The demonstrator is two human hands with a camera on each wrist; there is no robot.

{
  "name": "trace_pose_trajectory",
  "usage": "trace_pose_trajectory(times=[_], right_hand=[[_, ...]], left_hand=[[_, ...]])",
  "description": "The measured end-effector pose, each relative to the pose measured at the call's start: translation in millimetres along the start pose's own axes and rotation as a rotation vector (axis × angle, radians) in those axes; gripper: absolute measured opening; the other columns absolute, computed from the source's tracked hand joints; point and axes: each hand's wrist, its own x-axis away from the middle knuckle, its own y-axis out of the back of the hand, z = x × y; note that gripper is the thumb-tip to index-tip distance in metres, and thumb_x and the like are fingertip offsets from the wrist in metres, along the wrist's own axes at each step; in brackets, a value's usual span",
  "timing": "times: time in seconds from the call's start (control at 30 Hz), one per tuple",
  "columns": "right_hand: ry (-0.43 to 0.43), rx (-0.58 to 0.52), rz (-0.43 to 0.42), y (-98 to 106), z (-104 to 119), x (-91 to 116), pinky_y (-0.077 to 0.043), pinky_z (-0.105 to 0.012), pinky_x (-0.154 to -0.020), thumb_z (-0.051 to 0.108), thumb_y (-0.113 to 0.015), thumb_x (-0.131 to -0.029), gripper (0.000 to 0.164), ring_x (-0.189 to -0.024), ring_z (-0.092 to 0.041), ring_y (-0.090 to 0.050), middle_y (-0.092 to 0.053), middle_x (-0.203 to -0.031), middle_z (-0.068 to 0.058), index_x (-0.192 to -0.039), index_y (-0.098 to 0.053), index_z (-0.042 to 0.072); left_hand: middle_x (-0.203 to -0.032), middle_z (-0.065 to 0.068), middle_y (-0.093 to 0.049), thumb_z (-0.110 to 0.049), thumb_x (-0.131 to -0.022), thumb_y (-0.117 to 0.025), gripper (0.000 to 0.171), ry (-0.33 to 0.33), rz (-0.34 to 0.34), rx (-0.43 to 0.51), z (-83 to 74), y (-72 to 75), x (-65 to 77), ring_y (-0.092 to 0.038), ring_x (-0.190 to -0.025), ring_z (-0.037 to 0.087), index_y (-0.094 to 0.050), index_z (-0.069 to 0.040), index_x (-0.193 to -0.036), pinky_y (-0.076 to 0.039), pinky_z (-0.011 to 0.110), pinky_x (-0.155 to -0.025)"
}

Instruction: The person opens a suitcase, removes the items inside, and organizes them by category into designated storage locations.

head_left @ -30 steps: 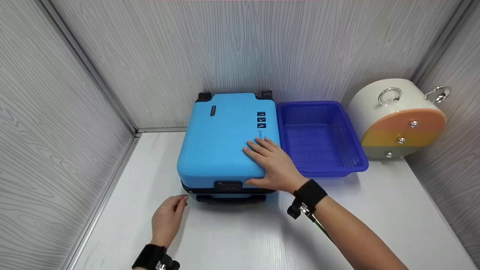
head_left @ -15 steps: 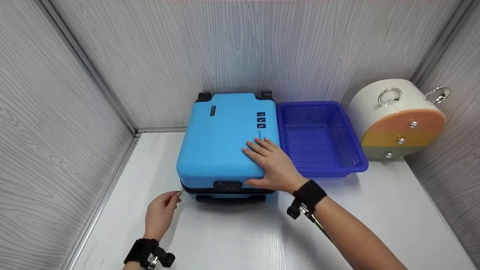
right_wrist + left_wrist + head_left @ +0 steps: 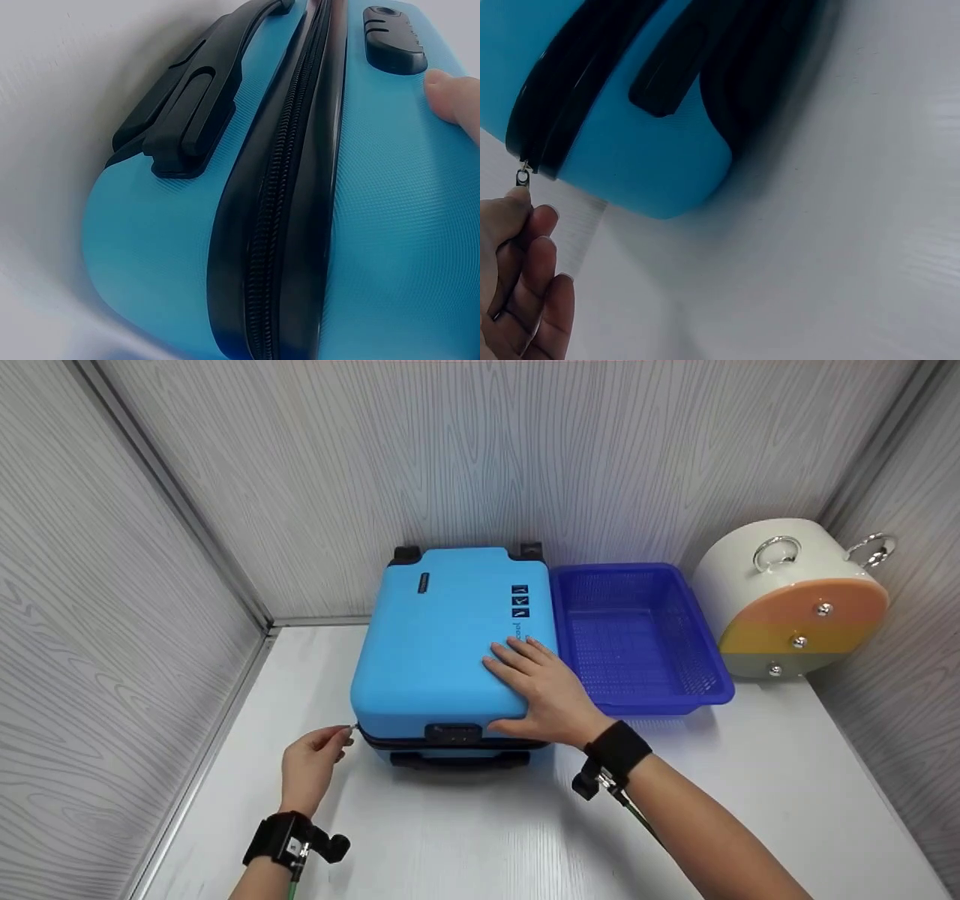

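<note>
A light blue hard-shell suitcase (image 3: 442, 645) lies flat on the white table, its black carry handle (image 3: 459, 760) and combination lock (image 3: 454, 733) towards me. At its front left corner my left hand (image 3: 309, 765) pinches a small metal zipper pull (image 3: 523, 178) between thumb and forefinger; the other fingers curl loosely below. My right hand (image 3: 551, 694) rests on the lid near the front right corner, fingers spread, thumb close to the lock. In the right wrist view the black zipper (image 3: 281, 172) runs with its teeth meshed along the front side.
A purple-blue perforated plastic basket (image 3: 637, 637) stands against the suitcase's right side. Farther right is a white round-topped box (image 3: 795, 600) with an orange, yellow and green front, silver knobs and ring handles. Grey wood-grain walls (image 3: 480, 472) close off the back and sides.
My left hand has moved left and away from me, round the suitcase's front left corner, with the zipper pull. My right hand has stayed on the lid.
</note>
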Motion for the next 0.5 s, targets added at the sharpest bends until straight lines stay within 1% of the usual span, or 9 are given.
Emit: trace_pose_trajectory(times=[0.1, 0.27, 0.37, 0.5], right_hand=[[0.000, -0.007, -0.002, -1, 0, 0, -0.019, -0.048, -0.123, 0.070, -0.071, -0.083, 0.096, -0.150, -0.032, -0.032, -0.042, -0.160, -0.011, -0.157, -0.044, 0.013], [0.005, -0.002, -0.003, 0, 0, 0, -0.018, -0.048, -0.123, 0.070, -0.071, -0.084, 0.096, -0.150, -0.032, -0.032, -0.042, -0.160, -0.011, -0.156, -0.044, 0.013], [0.011, 0.001, -0.006, 0, 0, -1, -0.019, -0.049, -0.123, 0.070, -0.071, -0.084, 0.096, -0.149, -0.032, -0.033, -0.042, -0.159, -0.011, -0.156, -0.045, 0.013], [0.011, -0.006, -0.009, -1, 0, -1, -0.020, -0.050, -0.123, 0.069, -0.072, -0.083, 0.097, -0.149, -0.033, -0.033, -0.042, -0.159, -0.012, -0.156, -0.045, 0.012]], left_hand=[[-0.106, 0.008, -0.076, -0.031, -0.103, -0.065, 0.031, 0.003, -0.001, -0.004, -2.4, 0.1, -6.6, -0.070, -0.103, 0.034, -0.075, -0.007, -0.119, -0.055, 0.022, -0.079], [-0.108, 0.010, -0.075, -0.034, -0.103, -0.065, 0.034, 0.010, 0.019, -0.010, -8.2, 1.7, -18.5, -0.069, -0.106, 0.034, -0.074, -0.006, -0.120, -0.054, 0.021, -0.080], [-0.110, 0.010, -0.075, -0.034, -0.103, -0.065, 0.035, 0.016, 0.033, -0.024, -10.7, 2.9, -26.1, -0.067, -0.106, 0.034, -0.074, -0.006, -0.121, -0.054, 0.024, -0.082], [-0.110, 0.010, -0.074, -0.034, -0.103, -0.065, 0.035, 0.019, 0.050, -0.050, -13.0, 3.2, -36.6, -0.065, -0.107, 0.034, -0.074, -0.006, -0.122, -0.054, 0.033, -0.086]])
